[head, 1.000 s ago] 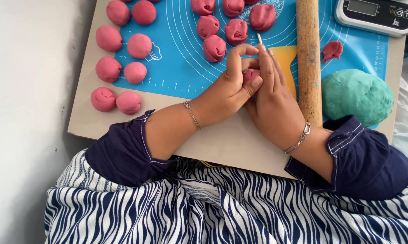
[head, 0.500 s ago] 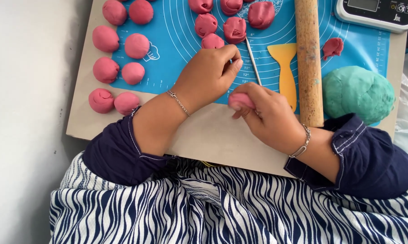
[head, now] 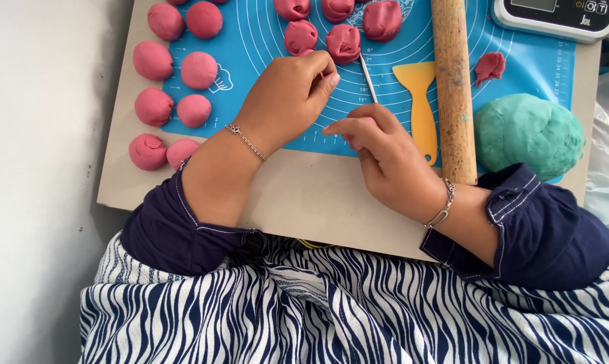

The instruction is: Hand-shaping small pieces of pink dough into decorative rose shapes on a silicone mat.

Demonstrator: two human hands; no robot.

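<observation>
At the far left, smooth pink dough balls point(head: 176, 87) sit in loose rows, some on the blue silicone mat point(head: 264, 40), some on the bare board point(head: 298, 202). The left hand point(head: 284, 101) rests on the mat with its fingers curled tightly together, pinching a small pink dough piece point(head: 306, 52) that barely shows above the knuckles, just below the folded pink pieces point(head: 343, 42). The right hand point(head: 385, 155) lies close beside it, fingers bent and bunched, fingertips touching the mat; whether they hold anything is hidden. A thin metal tool point(head: 368, 77) lies above this hand, its long axis running up the mat, leaning slightly left. Further right come a yellow scraper point(head: 418, 94), an upright wooden rolling pin point(head: 451, 87) and a green dough lump point(head: 528, 135).
</observation>
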